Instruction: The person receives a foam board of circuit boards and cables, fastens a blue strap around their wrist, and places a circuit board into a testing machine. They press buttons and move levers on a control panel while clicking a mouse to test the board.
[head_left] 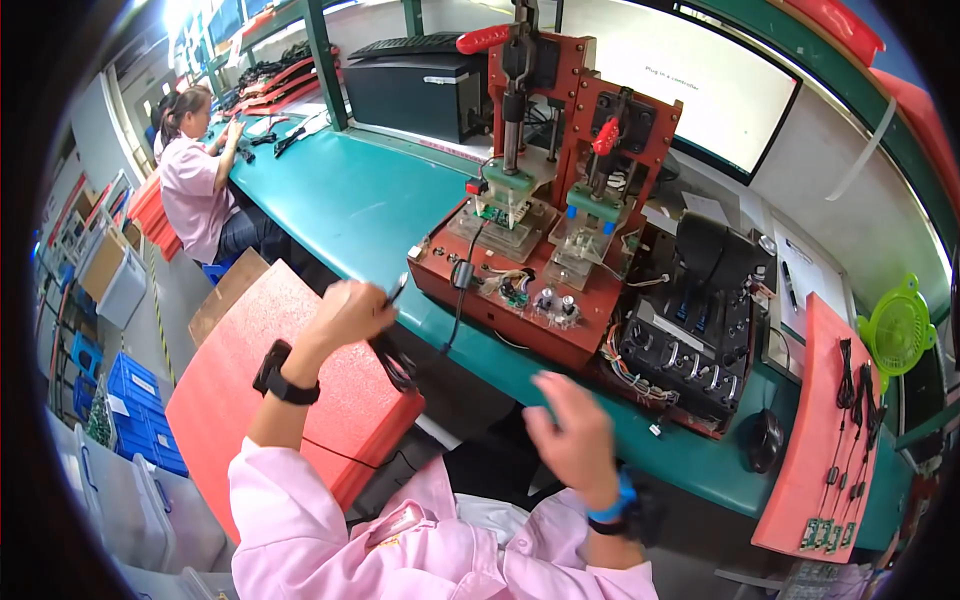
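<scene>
My left hand [350, 312] is closed around a bundled black cable [393, 362], raised over the pink foam stack [300, 370]. Part of the cable hangs below the fingers, and a short end sticks out above them. Slightly blurred, my right hand [575, 430] hovers in front of the bench edge with thumb and fingers apart, holding nothing. Beyond it stands a red test fixture [520, 310] with two toggle-clamp presses. A green circuit board [495, 214] sits under the left press. A black cable with a thick cylindrical lump [462, 275] runs down the fixture's front.
Right of the fixture is a black control box [690, 350] with wires and metal loops. A mouse [764, 440] lies near a pink foam sheet [815, 450] bearing several cabled boards. A monitor [690, 80] and computer case [415, 95] stand behind. Another person [195, 180] sits far left.
</scene>
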